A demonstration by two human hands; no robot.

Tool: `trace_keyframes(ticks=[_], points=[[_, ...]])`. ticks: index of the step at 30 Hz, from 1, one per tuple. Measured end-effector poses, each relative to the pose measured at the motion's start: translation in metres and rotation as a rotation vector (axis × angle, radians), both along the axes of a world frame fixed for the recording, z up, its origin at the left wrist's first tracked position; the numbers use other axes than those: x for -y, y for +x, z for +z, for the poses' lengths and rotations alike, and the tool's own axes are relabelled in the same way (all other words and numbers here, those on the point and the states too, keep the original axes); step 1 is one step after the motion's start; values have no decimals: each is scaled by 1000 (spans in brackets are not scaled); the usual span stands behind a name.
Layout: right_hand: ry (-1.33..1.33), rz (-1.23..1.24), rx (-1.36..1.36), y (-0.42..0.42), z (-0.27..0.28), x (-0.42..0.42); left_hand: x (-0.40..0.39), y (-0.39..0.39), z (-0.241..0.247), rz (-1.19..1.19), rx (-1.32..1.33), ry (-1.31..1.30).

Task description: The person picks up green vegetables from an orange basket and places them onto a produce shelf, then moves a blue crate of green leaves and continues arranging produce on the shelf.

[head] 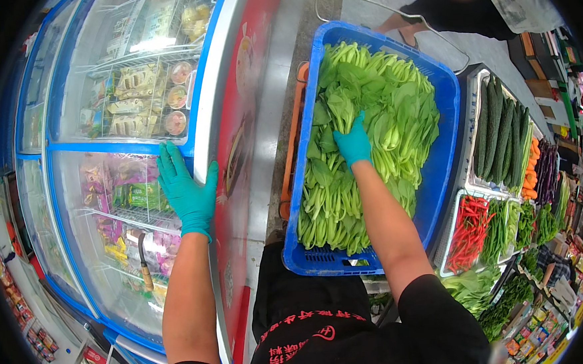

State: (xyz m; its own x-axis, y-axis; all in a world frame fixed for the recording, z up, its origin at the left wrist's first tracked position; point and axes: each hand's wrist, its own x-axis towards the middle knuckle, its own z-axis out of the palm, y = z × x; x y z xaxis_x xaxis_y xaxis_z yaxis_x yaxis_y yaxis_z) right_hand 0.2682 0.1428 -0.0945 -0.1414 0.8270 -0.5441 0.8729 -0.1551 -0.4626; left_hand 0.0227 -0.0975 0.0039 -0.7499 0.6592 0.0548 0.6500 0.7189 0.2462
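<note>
My right hand (353,142), in a teal glove, grips the pale stems of a bunch of leafy greens (341,106) with its leaves pointing away from me. Around it, more leafy greens (393,125) lie piled in a blue plastic crate (444,182). My left hand (187,193), gloved alike, rests flat on the blue and white rim of a chest freezer (203,122). Its thumb is spread and nothing is in it. On the freezer's glass lid, a curved-blade knife (145,266) with a wooden handle lies near my left forearm.
An orange frame (296,136) shows along the crate's left side, and a metal bar handle (378,4) beyond its far end. Cucumbers (496,129), red chillies (470,233) and carrots (530,167) sit at the right. A person (451,9) stands at the upper right.
</note>
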Motion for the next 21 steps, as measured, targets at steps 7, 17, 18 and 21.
trace_keyframes(ticks=[7, 17, 18, 21], points=[[-18, -26, 80, 5, -2, -20, -3, 2, 5, 12, -7, -18], [-192, -259, -345, 66, -3, -39, -4, -1, 5, -1, 18, 26], [-197, -346, -413, 55, 23, -31, 3, -2, 3, 12, 12, 23], [-213, -357, -488, 81, 47, -31, 2, 0, 3, 11, 2, 21]])
